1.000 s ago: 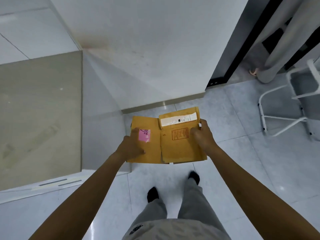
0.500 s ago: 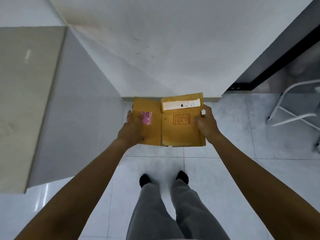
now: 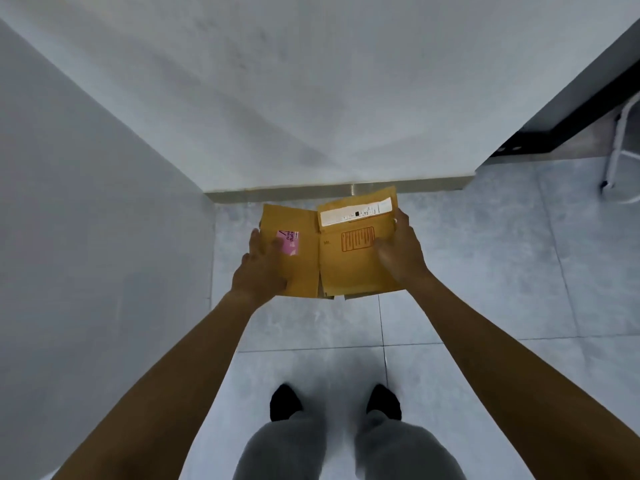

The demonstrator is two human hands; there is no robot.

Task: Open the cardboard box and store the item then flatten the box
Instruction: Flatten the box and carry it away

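A flattened brown cardboard box (image 3: 343,271) is held out in front of me over the tiled floor, close to the base of a white wall. It carries a white shipping label along its top right edge, an orange printed stamp in the middle and a pink sticker on its left panel. My left hand (image 3: 263,268) grips the box's left edge with the thumb beside the pink sticker. My right hand (image 3: 401,251) grips the right edge, thumb lying on the front panel. No other item is in view.
A white wall (image 3: 311,98) stands straight ahead with a low skirting strip (image 3: 346,190). A grey panel (image 3: 86,237) closes the left side. A white metal frame leg (image 3: 620,147) and a dark doorway edge sit at far right. My feet (image 3: 332,403) stand on grey floor tiles.
I have stepped closer to the wall and the view has tilted down. The flattened box stays held in both hands and now sits nearer the skirting.
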